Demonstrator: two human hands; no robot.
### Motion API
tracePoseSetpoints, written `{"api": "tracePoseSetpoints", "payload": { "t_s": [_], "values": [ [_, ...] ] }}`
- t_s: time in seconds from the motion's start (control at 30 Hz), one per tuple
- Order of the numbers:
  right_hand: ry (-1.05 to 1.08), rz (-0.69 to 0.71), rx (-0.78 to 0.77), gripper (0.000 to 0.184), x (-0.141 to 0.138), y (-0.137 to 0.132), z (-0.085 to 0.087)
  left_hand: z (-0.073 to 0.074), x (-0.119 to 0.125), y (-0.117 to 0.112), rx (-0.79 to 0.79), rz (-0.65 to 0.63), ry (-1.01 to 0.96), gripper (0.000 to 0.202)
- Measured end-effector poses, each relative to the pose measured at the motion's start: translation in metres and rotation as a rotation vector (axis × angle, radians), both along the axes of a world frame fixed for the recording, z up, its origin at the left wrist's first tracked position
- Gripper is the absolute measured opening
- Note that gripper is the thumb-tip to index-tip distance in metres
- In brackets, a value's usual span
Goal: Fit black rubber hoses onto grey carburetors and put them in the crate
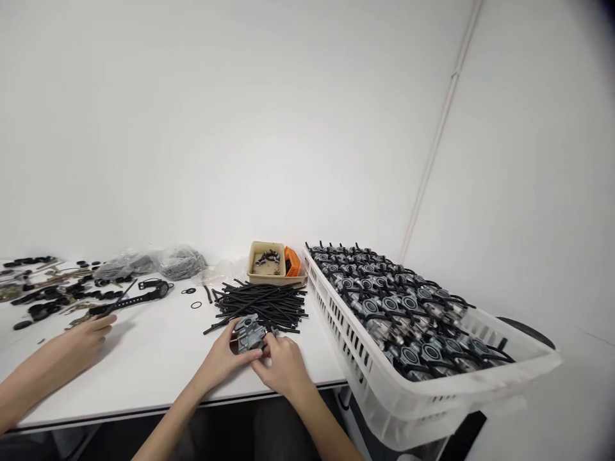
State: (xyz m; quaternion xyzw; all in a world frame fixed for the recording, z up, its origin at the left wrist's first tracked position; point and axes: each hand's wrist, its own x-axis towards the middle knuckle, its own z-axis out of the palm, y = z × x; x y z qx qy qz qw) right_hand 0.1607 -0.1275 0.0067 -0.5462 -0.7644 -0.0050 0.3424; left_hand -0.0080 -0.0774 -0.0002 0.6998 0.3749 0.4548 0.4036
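Observation:
A grey metal carburetor (pixel 248 334) is held up just above the front edge of the table. My left hand (pixel 221 358) is closed around its left side, thumb underneath. On its other side, my right hand (pixel 286 366) has its fingers pinched against the right end, where a small dark part shows; the fingertips partly hide what they touch. Right behind both hands lies a loose pile of short black rubber hoses (pixel 262 302).
To the right stands a white plastic crate (pixel 350 339) full of carburetors with black hoses. A beige tray (pixel 266 279) and an orange basket (pixel 292 261) sit behind the hoses. At left, a co-worker's hand (pixel 89 339) holds a thin dark stick near a black watch (pixel 156 292) and scattered parts.

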Motion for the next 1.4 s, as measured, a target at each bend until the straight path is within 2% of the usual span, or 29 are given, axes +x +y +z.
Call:
{"api": "tracePoseSetpoints", "payload": {
  "t_s": [0.1,0.17,0.23,0.33,0.4,0.47,0.57,0.67,0.77,0.8,0.93,1.03,1.1,1.17,1.27,1.33,1.4],
  "values": [
    [-0.019,0.267,-0.194,0.017,0.015,-0.010,0.033,0.003,0.001,0.001,-0.055,-0.002,0.010,0.062],
    [0.064,0.396,-0.267,0.019,0.024,-0.004,0.060,0.004,0.002,0.001,-0.063,0.018,0.036,0.064],
    [0.191,0.324,-0.163,0.022,0.030,0.019,0.084,0.003,0.002,0.000,-0.065,0.034,0.054,0.064],
    [0.305,0.099,0.015,0.026,0.027,0.088,0.107,0.002,-0.002,-0.002,-0.054,0.047,0.064,0.066],
    [0.283,-0.092,0.040,0.025,0.022,0.147,0.109,0.000,-0.005,-0.003,-0.049,0.060,0.067,0.066],
    [0.210,-0.255,-0.012,0.023,0.017,0.205,0.104,-0.003,-0.009,-0.005,-0.069,0.071,0.076,0.068],
    [0.065,-0.336,-0.162,0.023,0.012,0.274,0.091,-0.011,-0.011,-0.003,-0.115,0.053,0.108,0.072],
    [0.034,-0.366,-0.213,0.022,0.010,0.318,0.077,-0.024,-0.009,0.008,-0.161,-0.020,0.116,0.083],
    [0.038,-0.379,-0.237,0.022,0.006,0.346,0.066,-0.041,-0.006,0.025,-0.259,-0.110,0.134,0.099],
    [0.041,-0.375,-0.241,0.020,0.004,0.353,0.063,-0.046,-0.006,0.030,-0.276,-0.125,0.122,0.098],
    [0.080,-0.336,-0.227,0.007,0.000,0.364,0.059,-0.053,-0.007,0.035,-0.324,-0.149,0.069,0.092],
    [0.138,-0.325,-0.169,0.009,0.003,0.356,0.065,-0.045,-0.010,0.027,-0.321,-0.182,0.078,0.097],
    [0.314,-0.291,-0.091,0.017,0.006,0.344,0.072,-0.036,-0.010,0.020,-0.307,-0.167,0.086,0.099],
    [0.654,-0.161,-0.007,0.022,0.009,0.327,0.078,-0.026,-0.008,0.014,-0.304,-0.116,0.091,0.098],
    [1.156,0.117,0.047,0.026,0.011,0.289,0.084,-0.011,-0.004,0.004,-0.303,-0.054,0.099,0.098],
    [1.320,0.223,0.014,0.030,0.010,0.256,0.084,-0.002,-0.002,0.000,-0.279,-0.044,0.088,0.099],
    [1.376,0.283,-0.050,0.035,0.007,0.219,0.081,0.004,-0.001,-0.003,-0.242,-0.043,0.078,0.098]
  ]
}}
